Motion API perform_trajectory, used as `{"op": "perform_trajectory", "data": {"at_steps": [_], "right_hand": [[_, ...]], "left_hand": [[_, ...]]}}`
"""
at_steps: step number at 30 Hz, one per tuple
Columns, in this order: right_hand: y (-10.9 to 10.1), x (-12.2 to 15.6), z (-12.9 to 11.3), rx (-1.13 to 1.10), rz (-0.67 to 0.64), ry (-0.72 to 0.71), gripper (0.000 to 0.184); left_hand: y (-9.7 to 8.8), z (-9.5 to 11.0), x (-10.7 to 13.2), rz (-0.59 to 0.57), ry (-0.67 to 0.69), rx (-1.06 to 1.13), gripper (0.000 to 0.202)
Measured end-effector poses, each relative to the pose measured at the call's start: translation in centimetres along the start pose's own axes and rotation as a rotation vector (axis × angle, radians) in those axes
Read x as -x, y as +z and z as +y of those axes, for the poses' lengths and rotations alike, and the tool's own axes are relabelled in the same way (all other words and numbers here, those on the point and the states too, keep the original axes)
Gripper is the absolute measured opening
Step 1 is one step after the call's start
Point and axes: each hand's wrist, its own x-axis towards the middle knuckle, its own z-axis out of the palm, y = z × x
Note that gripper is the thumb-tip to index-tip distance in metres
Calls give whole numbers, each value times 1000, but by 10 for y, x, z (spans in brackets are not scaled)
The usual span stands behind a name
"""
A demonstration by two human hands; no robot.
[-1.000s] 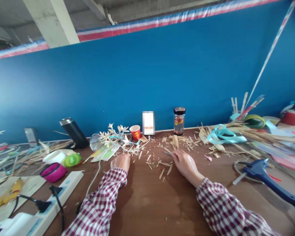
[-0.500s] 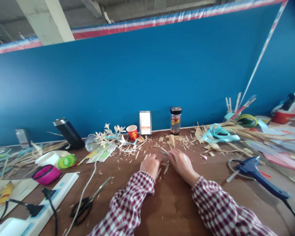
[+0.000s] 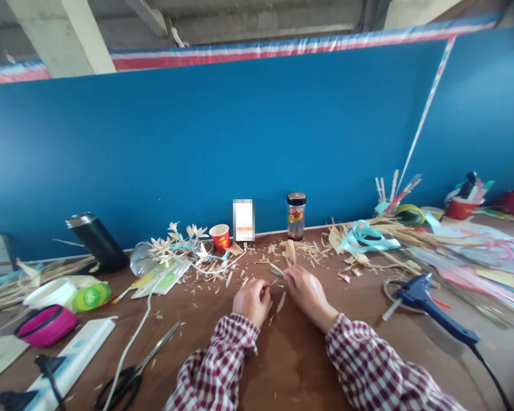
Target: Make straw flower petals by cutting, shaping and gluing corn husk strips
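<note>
Nearest on the brown wooden desk (image 3: 291, 365), well to the left of the grips, lie black-handled steel scissors (image 3: 131, 374). Both checked sleeves reach forward to the middle of the desk. The left hand (image 3: 252, 298) is curled into a loose fist resting on the wood, thumb against the fingers; what its grip holds, if anything, is hidden. Just to its right, the right hand (image 3: 307, 291) pinches a thin grey strip (image 3: 277, 273) at one end. The strip's long axis runs from the fingertips leftward and slightly away, and its free end lies above the left knuckles. Well to the right lies a blue plastic glue gun (image 3: 430, 302). Pale straw offcuts (image 3: 300, 251) are scattered just beyond the grips. Farther back by the blue wall, a small red paper cup (image 3: 220, 236) stands upright, its inside unseen. A black-lidded glass jar (image 3: 296, 216) holds dark reddish contents.
</note>
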Motion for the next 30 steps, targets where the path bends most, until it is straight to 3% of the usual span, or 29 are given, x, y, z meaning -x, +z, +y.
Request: {"op": "perform_trajectory", "data": {"at_steps": [4, 8, 15, 19, 24, 30], "right_hand": [[1, 1, -2, -8, -6, -12, 22], [0, 2, -4, -20, 4, -17, 22], [-8, 5, -22, -209, 93, -100, 27], [-8, 10, -32, -319, 57, -180, 27], [3, 8, -31, -433, -12, -137, 30], [3, 5, -27, -467, -14, -145, 21]], "left_hand": [[7, -9, 0, 40, -157, 478, 12], [9, -14, -5, 20, -313, 896, 23], [-1, -12, -11, 4, -611, 1378, 38], [2, -14, -9, -49, -541, 1341, 31], [11, -15, -4, -82, -415, 1066, 23], [3, -3, -2, -96, -278, 871, 16]]}}
